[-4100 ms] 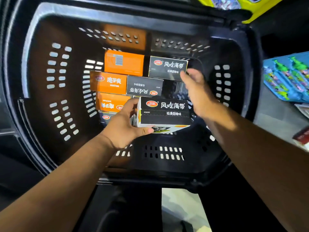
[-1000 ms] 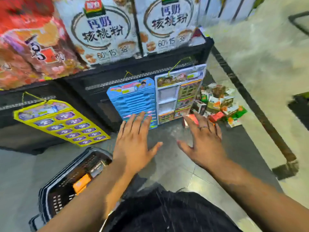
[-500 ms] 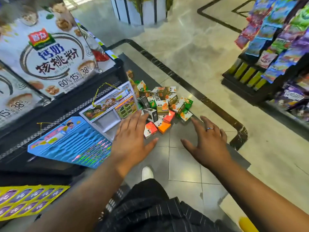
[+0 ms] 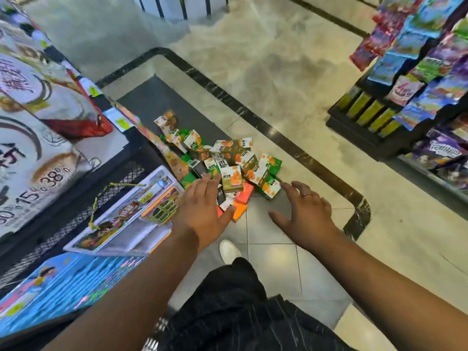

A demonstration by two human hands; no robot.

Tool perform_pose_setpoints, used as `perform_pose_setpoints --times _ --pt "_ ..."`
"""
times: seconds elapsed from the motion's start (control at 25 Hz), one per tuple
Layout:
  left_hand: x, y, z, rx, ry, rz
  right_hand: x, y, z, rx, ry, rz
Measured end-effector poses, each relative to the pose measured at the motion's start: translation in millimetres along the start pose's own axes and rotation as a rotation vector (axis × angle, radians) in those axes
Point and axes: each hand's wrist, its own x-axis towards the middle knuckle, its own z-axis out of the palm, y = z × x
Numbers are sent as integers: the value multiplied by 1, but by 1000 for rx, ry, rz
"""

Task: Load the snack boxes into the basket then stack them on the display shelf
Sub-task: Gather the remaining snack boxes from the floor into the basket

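Only the head cam here, looking down at a shop floor. Both hands are empty and reaching for a heap of snack boxes (image 4: 222, 168) dumped on the tiles at about 12 o'clock from the person's white shoe (image 4: 229, 250). The left hand (image 4: 202, 209) has its fingers spread flat and apart, fingertips right at the near edge of the heap, over an olive box (image 4: 231, 179) and a dark one. The right hand (image 4: 304, 211) hovers at about 3 o'clock of the heap, fingers splayed and a bit curled, gripping nothing, just beside a green box (image 4: 270, 188).

Progress-wise: going by this frame alone, loads of boxes are left on the floor, so I'd say the loading part is nowhere near finished. The basket isn't in view, so I can't tell what's in it, and shelf stacking hasn't started as far as I can see.

Orientation is a mess. The boxes lie every which way, some flat, some on edge. The olive one has its printed face up and its long axis running roughly 12 to 6. The orange boxes (image 4: 240, 210) at the near edge lie flat, long axes slanting about 1 to 7
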Motion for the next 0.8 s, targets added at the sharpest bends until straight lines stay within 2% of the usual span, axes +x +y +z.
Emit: perform_pose_setpoints --times 0.24,0.4,0.56,0.64,0.8 --pt "120 -32 31 -21 -102 -53 128 -6 36 101 -111 27" --pt "194 -60 81 -59 -149 -140 222 12 91 143 -194 42" --pt "260 -99 179 -118 -153 -260 322 35 185 172 -261 16" --pt "289 -121 234 -144 -181 -364 370 45 242 185 -328 14" --pt "342 -170 355 -198 -239 -462 453 62 362 201 -448 -26"
